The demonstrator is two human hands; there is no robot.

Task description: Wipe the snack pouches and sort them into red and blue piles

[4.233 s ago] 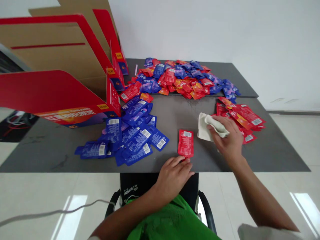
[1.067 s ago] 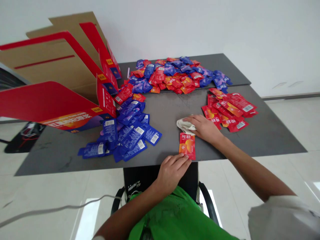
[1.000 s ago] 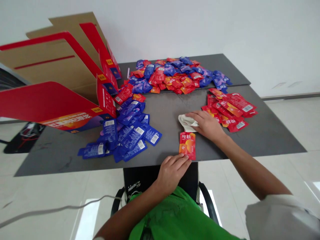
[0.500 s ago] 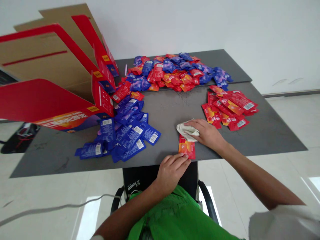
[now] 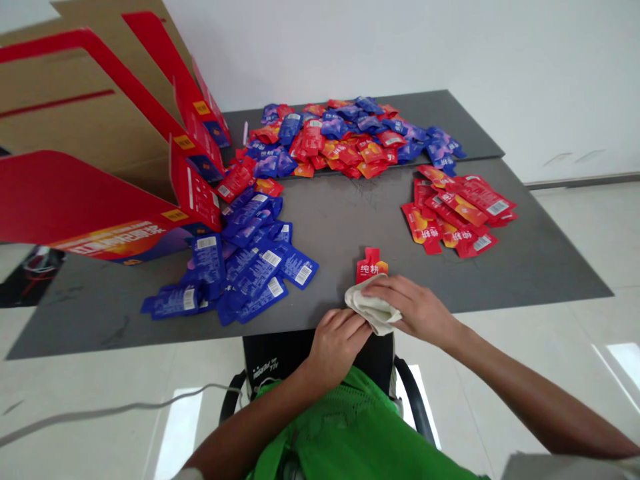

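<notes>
A red spouted pouch with an orange patch lies flat near the table's front edge, its spout end pointing away from me. In my right hand is a folded off-white cloth, pressed over the pouch's lower part. My left hand has its fingers together at the pouch's near end, holding it down; the fingertips meet the cloth's edge and are partly hidden. A loose pile of red pouches lies to the right. Blue pouches are heaped to the left.
A mixed heap of red and blue pouches spreads along the back of the grey table. Open red cardboard boxes stand at the left. A black chair is below the front edge, and a cable crosses on the left.
My right hand has slid the cloth toward me, from the pouch's spout end to its near end, uncovering the spout and white lettering. My left hand stays at the near end.
</notes>
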